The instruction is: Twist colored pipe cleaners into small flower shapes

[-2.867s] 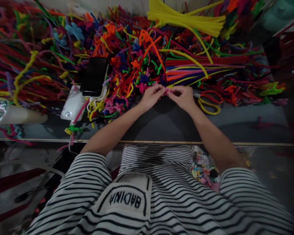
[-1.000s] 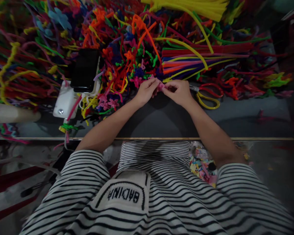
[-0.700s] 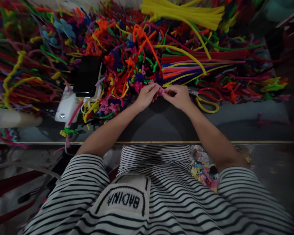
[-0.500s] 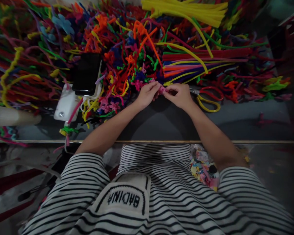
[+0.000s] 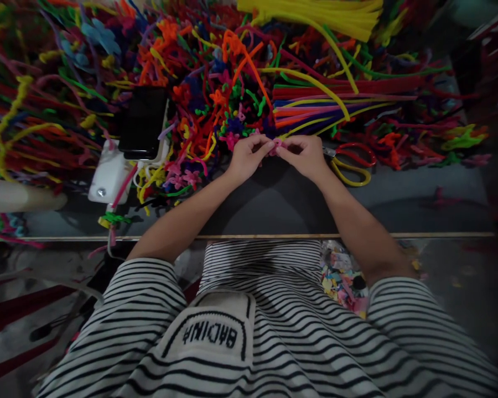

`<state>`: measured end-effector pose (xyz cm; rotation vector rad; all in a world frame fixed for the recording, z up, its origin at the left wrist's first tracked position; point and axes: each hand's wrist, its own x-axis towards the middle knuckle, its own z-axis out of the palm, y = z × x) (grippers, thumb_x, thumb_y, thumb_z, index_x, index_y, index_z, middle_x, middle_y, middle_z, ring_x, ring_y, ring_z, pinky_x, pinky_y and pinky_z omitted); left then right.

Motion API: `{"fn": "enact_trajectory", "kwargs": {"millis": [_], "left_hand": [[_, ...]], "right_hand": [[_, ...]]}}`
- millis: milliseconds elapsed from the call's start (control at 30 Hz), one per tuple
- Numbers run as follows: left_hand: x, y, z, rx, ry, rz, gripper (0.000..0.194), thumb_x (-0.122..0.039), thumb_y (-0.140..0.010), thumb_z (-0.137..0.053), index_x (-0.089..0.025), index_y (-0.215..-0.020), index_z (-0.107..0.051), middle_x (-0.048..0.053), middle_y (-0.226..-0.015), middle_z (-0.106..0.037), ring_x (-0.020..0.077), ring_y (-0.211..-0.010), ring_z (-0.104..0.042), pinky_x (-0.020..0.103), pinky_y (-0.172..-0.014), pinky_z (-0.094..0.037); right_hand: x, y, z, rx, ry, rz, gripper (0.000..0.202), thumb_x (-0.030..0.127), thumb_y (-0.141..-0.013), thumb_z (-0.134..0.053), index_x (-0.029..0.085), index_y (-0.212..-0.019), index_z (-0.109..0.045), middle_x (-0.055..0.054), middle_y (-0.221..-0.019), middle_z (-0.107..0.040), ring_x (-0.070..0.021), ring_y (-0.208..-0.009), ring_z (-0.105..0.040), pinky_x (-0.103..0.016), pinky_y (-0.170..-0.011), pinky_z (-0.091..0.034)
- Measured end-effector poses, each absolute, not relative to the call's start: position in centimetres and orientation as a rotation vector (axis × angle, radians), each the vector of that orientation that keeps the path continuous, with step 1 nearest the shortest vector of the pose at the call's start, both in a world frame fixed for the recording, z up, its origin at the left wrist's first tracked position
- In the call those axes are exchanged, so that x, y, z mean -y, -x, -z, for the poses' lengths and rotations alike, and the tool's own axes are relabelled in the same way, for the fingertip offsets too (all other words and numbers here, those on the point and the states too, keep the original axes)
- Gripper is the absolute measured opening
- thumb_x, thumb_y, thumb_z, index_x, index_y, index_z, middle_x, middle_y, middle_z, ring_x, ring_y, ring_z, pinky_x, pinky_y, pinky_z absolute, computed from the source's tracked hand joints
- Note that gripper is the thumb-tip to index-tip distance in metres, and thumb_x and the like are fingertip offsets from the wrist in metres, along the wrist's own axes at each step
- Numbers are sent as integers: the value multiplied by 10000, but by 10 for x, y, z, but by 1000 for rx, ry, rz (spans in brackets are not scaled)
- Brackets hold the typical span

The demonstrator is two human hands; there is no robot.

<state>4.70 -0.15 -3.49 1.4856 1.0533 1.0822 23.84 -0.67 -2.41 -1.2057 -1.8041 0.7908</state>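
Observation:
Between my two hands is a small pink pipe cleaner (image 5: 276, 145), bent into loops. My left hand (image 5: 249, 157) pinches it from the left with thumb and fingers. From the right, my right hand (image 5: 307, 157) grips the same piece, thumb tip close to the left thumb. Part of the pink piece is hidden behind the fingers. Scissors (image 5: 352, 161) with red and yellow handles lie just right of my right hand. Beyond both hands spreads a heap of coloured pipe cleaners (image 5: 216, 99), some twisted into small flower shapes.
A black phone (image 5: 144, 121) lies at the left by a white power bank (image 5: 108, 174) with a cable. Straight pipe cleaners in a yellow bundle (image 5: 315, 16) lie at the back. A pale cylinder (image 5: 22, 194) is far left. The table's front edge (image 5: 265, 237) runs before my body.
My fingertips have shifted on the pink pipe cleaner, and my thumbs are now closer together over it. The whole view has shifted slightly.

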Motion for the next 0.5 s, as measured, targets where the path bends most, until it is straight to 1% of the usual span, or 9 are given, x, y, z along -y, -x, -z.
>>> {"fn": "enact_trajectory", "kwargs": {"millis": [133, 200, 267, 400, 500], "left_hand": [[0, -46, 33, -1076, -1414, -1087, 450, -558, -951, -730, -181, -722, -645, -9, -666, -624, 58, -521, -499, 194, -449, -381], [0, -45, 30, -1070, -1386, -1059, 452, -551, -950, -733, -186, -704, -631, -10, -656, -620, 59, -529, -505, 194, -448, -382], [0, -44, 28, -1056, -1371, -1027, 418, -537, -936, -755, -186, -738, -643, -13, -672, -626, 62, -548, -522, 191, -451, -390], [0, -45, 32, -1021, -1408, -1025, 326, -476, -913, -797, -175, -894, -671, -11, -760, -659, 69, -603, -574, 176, -472, -406], [-2, -44, 41, -968, -1483, -1018, 331, -484, -917, -791, -173, -961, -684, -13, -770, -655, 71, -623, -591, 167, -495, -414]], "right_hand": [[4, -237, 29, 1769, 1187, -877, 537, 749, -830, -710, 219, -740, -712, -10, -630, -631, -129, -571, -506, -299, -544, -396], [3, -236, 32, 1755, 1172, -898, 536, 751, -826, -716, 221, -745, -717, -9, -628, -637, -125, -553, -499, -297, -529, -401], [2, -236, 35, 1728, 1148, -897, 534, 746, -829, -720, 219, -747, -724, -13, -639, -653, -120, -535, -497, -299, -519, -407], [-1, -237, 39, 1659, 1141, -853, 506, 717, -811, -763, 215, -751, -741, -11, -632, -648, -117, -516, -497, -299, -504, -398], [-2, -238, 40, 1664, 1131, -845, 480, 687, -780, -813, 212, -747, -750, -1, -609, -625, -117, -521, -499, -293, -506, -391]]}}
